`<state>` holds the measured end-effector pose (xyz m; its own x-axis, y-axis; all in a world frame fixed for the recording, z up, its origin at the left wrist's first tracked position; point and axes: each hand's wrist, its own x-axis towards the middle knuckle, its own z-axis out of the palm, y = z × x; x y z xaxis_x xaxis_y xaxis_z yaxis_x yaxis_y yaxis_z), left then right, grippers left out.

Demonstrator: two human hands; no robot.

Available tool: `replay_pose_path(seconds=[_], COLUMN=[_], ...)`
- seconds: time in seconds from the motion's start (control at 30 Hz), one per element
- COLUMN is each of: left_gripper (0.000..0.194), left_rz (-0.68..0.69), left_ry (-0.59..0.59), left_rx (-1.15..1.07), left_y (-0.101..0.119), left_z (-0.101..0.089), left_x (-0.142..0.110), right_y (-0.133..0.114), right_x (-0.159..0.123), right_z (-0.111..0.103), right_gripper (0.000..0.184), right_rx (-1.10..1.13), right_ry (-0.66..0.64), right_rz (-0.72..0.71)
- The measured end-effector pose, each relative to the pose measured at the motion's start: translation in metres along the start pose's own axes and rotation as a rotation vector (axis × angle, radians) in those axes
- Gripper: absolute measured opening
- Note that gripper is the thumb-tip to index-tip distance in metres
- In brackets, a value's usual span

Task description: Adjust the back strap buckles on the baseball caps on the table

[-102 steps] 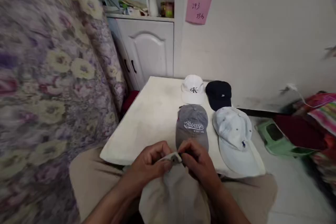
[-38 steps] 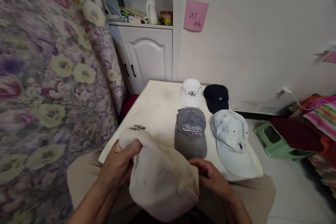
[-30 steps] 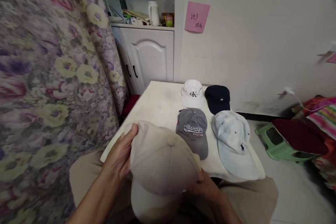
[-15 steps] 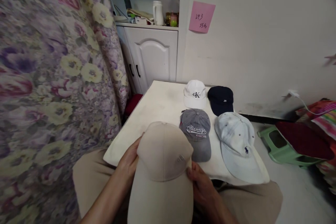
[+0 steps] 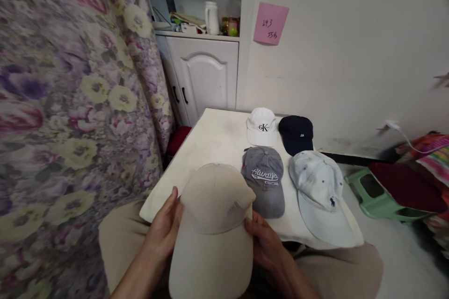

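A beige baseball cap [image 5: 215, 201] is held up between my hands, its brim pointing down toward me. My left hand [image 5: 164, 224] grips the cap's left side, with the thumb raised beside it and the other fingers partly hidden behind. On the opposite side, my right hand [image 5: 264, 240] pinches the edge where crown and brim meet, thumb in front. Just beyond lies a grey cap [image 5: 264, 182] with white lettering. To its right rests a pale blue cap [image 5: 321, 194] with a small dark emblem. Behind these sit a white cap [image 5: 261, 127] and a navy cap [image 5: 296, 134].
The caps lie on a cream-covered table [image 5: 210, 135] in front of my crossed legs. A floral curtain [image 5: 77, 126] hangs at left. White cabinets [image 5: 206, 74] stand behind, and a green stool [image 5: 372, 191] with a dark red top is on the right.
The beige cap has turned and shifted slightly left. My left thumb now stands up beside the crown, with more of that hand showing. The other caps lie as before.
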<state>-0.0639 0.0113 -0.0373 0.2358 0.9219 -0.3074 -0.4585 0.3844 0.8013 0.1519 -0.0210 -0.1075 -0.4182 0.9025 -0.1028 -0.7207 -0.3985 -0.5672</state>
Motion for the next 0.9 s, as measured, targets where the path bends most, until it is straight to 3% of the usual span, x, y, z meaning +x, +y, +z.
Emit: replay_pose_path(seconds=[0.17,0.3,0.4,0.53,0.6,0.63,0.77,0.9], left_gripper=[0.040,0.037,0.027,0.022,0.021,0.032,0.078,0.090], left_rz=[-0.060,-0.162,-0.237,-0.155,-0.018,0.047,0.077,0.012], left_ry=[0.123,0.162,0.121,-0.017,-0.109,-0.113,0.114,0.333], left_rx=[-0.291,-0.308,-0.328,-0.451,-0.533,-0.547,-0.394,-0.328], left_y=[-0.001,0.006,0.007,-0.010,-0.023,-0.028,-0.030,0.000], left_z=[0.006,0.011,0.003,-0.017,-0.022,-0.021,-0.007,0.000], left_x=[0.001,-0.005,-0.008,-0.018,-0.025,-0.029,-0.037,-0.035], right_y=[0.002,0.006,0.004,0.002,0.004,0.006,0.013,0.020], right_x=[0.006,0.008,0.013,0.026,0.033,0.036,0.044,0.045], right_z=[0.002,0.004,0.007,0.014,0.017,0.019,0.024,0.017], right_gripper=[0.043,0.043,0.046,0.050,0.049,0.048,0.047,0.043], right_rx=[0.047,0.040,0.057,0.096,0.128,0.139,0.123,0.012], right_ry=[-0.037,-0.043,-0.027,0.017,0.030,0.030,-0.009,-0.005], right_rz=[-0.003,0.015,-0.005,-0.069,-0.095,-0.098,-0.071,-0.048])
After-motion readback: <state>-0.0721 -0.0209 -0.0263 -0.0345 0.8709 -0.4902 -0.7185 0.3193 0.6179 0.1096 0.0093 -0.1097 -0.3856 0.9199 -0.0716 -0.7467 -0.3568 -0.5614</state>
